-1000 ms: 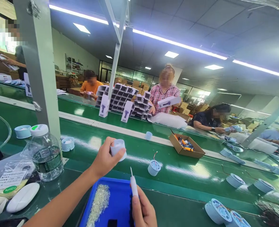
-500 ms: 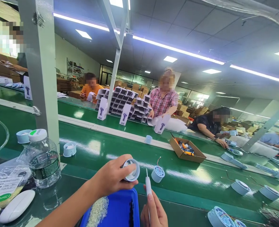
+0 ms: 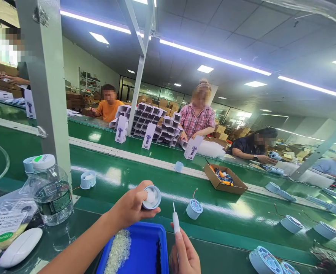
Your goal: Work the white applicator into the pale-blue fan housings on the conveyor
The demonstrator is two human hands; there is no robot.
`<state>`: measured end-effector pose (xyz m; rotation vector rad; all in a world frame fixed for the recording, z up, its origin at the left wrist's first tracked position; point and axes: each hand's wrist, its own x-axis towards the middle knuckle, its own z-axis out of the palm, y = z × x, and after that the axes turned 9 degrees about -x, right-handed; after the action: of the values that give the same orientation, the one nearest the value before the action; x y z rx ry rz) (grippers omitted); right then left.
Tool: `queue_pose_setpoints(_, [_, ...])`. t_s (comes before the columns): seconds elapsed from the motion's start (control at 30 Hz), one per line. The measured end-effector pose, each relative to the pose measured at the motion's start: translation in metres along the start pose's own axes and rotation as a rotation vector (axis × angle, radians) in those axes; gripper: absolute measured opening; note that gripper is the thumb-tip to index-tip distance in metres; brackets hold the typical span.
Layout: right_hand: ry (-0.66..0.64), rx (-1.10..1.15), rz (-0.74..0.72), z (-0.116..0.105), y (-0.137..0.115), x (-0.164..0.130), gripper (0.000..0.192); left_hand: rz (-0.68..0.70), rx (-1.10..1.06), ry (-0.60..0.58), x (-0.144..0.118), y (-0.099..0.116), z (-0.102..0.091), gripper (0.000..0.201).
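Note:
My left hand [image 3: 132, 207] grips a small light-blue round plastic housing [image 3: 151, 197], its open end turned toward me, held above the green belt. Just below and to its right, my right hand [image 3: 185, 255] holds a thin white pen-like tool [image 3: 175, 221] upright, tip pointing up near the housing but apart from it. Under both hands sits a blue tray [image 3: 145, 247] with a heap of small pale parts [image 3: 118, 249] on its left side. Another light-blue housing with red wires [image 3: 194, 208] stands on the belt just right of the tool.
A water bottle [image 3: 51, 190], a plastic bag and a white oval case [image 3: 20, 246] lie at left beside a grey post [image 3: 46, 83]. More blue housings [image 3: 265, 259] sit on the belt at right. An open cardboard box [image 3: 225, 179] and stacked white cartons [image 3: 153, 123] stand farther off, where several people work.
My left hand turned the housing so its open end faces me and lowered it slightly. The right hand with the white tool rose toward it. A person across set a white carton upright.

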<state>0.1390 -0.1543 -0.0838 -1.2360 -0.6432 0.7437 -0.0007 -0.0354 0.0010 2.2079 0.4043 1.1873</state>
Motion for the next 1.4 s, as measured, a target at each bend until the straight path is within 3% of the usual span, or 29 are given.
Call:
queue_pose_setpoints(0.13, [0.012,-0.02,0.06,-0.002,-0.004,0.0,0.053,0.047,0.038,-0.025,-0.001,-0.01,0.002,0.023])
queue_pose_setpoints(0.27, [0.007,-0.083,0.041,-0.003,-0.004,-0.002,0.051,-0.216,0.196,-0.052,-0.005,-0.023,0.001,0.04])
queue_pose_setpoints(0.37, [-0.032,-0.11,0.037,-0.001,0.0,-0.007,0.056,-0.337,0.343,-0.152,-0.013,-0.04,0.0,0.035])
queue_pose_setpoints(0.5, [-0.097,-0.18,0.039,0.002,0.003,-0.014,0.059,-0.321,0.424,-0.24,-0.024,-0.059,-0.001,0.049])
queue_pose_setpoints(0.6, [-0.109,-0.224,0.037,0.004,0.001,-0.018,0.056,-0.252,0.292,-0.249,-0.023,-0.057,-0.001,0.054])
queue_pose_setpoints(0.67, [-0.112,-0.246,0.021,0.004,-0.001,-0.019,0.054,-0.209,0.173,-0.219,-0.016,-0.048,-0.003,0.042])
queue_pose_setpoints(0.77, [-0.122,-0.28,-0.027,0.003,-0.005,-0.02,0.053,-0.233,0.137,-0.053,-0.003,-0.037,-0.01,0.023])
queue_pose_setpoints(0.87, [-0.129,-0.34,-0.072,0.003,-0.009,-0.02,0.045,-0.309,0.285,0.093,0.002,-0.039,-0.025,0.019])
queue_pose_setpoints(1.0, [-0.133,-0.397,-0.103,0.003,-0.013,-0.022,0.03,-0.456,0.531,0.201,-0.002,-0.054,-0.05,0.026])
queue_pose_setpoints(1.13, [-0.15,-0.451,-0.087,0.002,-0.013,-0.024,0.027,-0.531,0.492,0.196,-0.004,-0.06,-0.061,0.027])
queue_pose_setpoints(1.4, [-0.282,-0.397,-0.129,0.001,-0.017,-0.028,0.025,-0.521,0.431,0.151,-0.002,-0.06,-0.056,0.018])
